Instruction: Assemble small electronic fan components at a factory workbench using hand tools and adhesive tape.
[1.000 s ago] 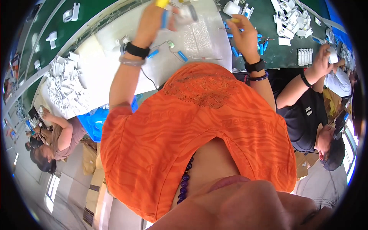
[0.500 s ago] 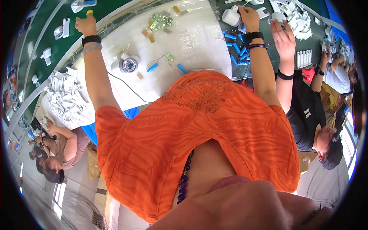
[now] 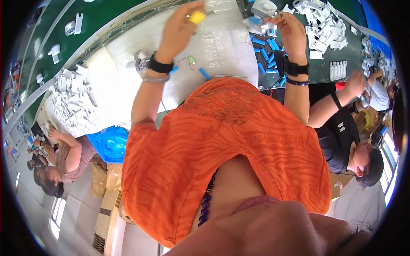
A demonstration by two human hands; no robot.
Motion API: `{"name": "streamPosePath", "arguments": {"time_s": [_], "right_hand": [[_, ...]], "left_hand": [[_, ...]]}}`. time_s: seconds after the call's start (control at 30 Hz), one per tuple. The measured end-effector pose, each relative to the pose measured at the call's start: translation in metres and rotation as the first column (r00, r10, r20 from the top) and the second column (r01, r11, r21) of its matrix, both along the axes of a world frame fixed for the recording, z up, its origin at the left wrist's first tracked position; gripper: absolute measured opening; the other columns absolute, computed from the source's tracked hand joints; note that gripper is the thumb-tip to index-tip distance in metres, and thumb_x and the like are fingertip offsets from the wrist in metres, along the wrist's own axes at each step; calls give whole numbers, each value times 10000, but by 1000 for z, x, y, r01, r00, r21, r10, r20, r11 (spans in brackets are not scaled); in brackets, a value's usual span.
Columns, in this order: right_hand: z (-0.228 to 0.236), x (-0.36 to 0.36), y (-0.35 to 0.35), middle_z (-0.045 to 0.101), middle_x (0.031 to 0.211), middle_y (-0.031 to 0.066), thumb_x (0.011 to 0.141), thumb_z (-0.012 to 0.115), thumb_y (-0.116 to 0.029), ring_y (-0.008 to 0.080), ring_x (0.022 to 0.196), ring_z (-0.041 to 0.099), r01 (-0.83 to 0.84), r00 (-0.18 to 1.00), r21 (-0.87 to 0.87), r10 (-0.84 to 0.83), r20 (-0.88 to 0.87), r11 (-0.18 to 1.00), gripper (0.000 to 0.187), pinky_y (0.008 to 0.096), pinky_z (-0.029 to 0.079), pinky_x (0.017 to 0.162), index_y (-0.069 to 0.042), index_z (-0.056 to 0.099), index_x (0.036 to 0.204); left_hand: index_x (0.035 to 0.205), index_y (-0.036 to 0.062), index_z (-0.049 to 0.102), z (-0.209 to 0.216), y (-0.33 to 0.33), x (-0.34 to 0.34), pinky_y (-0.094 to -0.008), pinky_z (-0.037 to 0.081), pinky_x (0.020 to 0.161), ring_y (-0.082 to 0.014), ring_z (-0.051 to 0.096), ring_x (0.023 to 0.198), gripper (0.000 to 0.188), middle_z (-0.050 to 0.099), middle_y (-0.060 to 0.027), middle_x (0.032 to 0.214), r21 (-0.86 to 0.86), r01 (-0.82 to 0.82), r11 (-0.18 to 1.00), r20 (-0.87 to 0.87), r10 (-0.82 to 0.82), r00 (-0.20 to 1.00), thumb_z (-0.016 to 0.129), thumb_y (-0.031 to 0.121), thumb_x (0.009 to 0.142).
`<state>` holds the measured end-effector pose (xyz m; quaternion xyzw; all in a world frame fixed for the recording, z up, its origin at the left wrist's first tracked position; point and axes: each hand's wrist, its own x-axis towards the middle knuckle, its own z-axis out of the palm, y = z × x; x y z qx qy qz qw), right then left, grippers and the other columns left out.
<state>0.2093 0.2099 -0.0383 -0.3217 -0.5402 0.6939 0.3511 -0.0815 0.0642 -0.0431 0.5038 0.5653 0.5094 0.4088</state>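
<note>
Over the white plastic-covered worktop, my left hand (image 3: pixel 178 33) is closed round a small yellow object (image 3: pixel 197 17) whose kind is not clear; motion smears it a little. Below that wrist, partly covered by it, lies a white device with a round face (image 3: pixel 142 65). Close by are a small green circuit board (image 3: pixel 191 60) and a blue battery cell (image 3: pixel 204 74) with thin wires. My right hand (image 3: pixel 294 34) pinches a small white and clear part with some blue on it (image 3: pixel 259 23), blurred. Just beyond that part sits a rounded white housing (image 3: pixel 263 7).
Several blue cells (image 3: pixel 269 57) lie under my right hand. Piles of white plastic parts (image 3: pixel 326 27) stand at far right and left (image 3: pixel 74 104). A co-worker's hand (image 3: pixel 355 84) is at my right; another person (image 3: pixel 70 160) sits left. A blue bag (image 3: pixel 112 143) hangs at the table's left edge.
My left hand has swung right from the far left with the yellow object, now covering the green boards. My right hand has shifted slightly right and nearer with the part. The co-worker's hand has drawn back.
</note>
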Motion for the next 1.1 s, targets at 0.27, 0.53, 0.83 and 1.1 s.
{"name": "streamPosePath", "arguments": {"time_s": [0.27, 0.53, 0.83, 1.1], "right_hand": [[72, -22, -64, 625, 806, 114, 909, 483, -272, 190, 695, 562, -356, 927, -5, 354, 120, 934, 286, 300, 446, 710, -8, 542, 816], [68, -19, -91, 680, 923, 127, 967, 513, -227, 220, 858, 649, -243, 959, -306, 182, -215, 920, 240, 315, 514, 825, -2, 596, 968], [21, -25, -120, 655, 1021, 64, 954, 559, -184, 151, 949, 614, -146, 910, -455, -61, -411, 878, 223, 295, 482, 851, -21, 620, 1092], [28, 1, -122, 668, 875, 53, 941, 607, -244, 117, 695, 606, -47, 998, -497, 24, -52, 867, 228, 249, 493, 671, -25, 668, 952]], "left_hand": [[1417, 109, 433, 24, 11, 64, -357, 320, 1095, -247, 445, 1293, 763, 489, -91, 1384, 267, 301, 915, -150, -269, 951, 786, 234, 752], [1277, 77, 535, 37, -33, 81, -408, 395, 958, -321, 520, 1109, 585, 543, -131, 1241, 527, -43, 849, -359, 269, 894, 751, 195, 746], [1298, 50, 500, 45, -58, 117, -443, 467, 771, -352, 564, 978, 666, 527, -159, 1182, 260, 76, 963, -676, 125, 727, 742, 185, 693], [1107, 32, 567, 52, -57, 100, -324, 433, 604, -216, 559, 703, 259, 557, -57, 778, -99, 343, 934, -39, -348, 937, 559, 129, 868]]}}
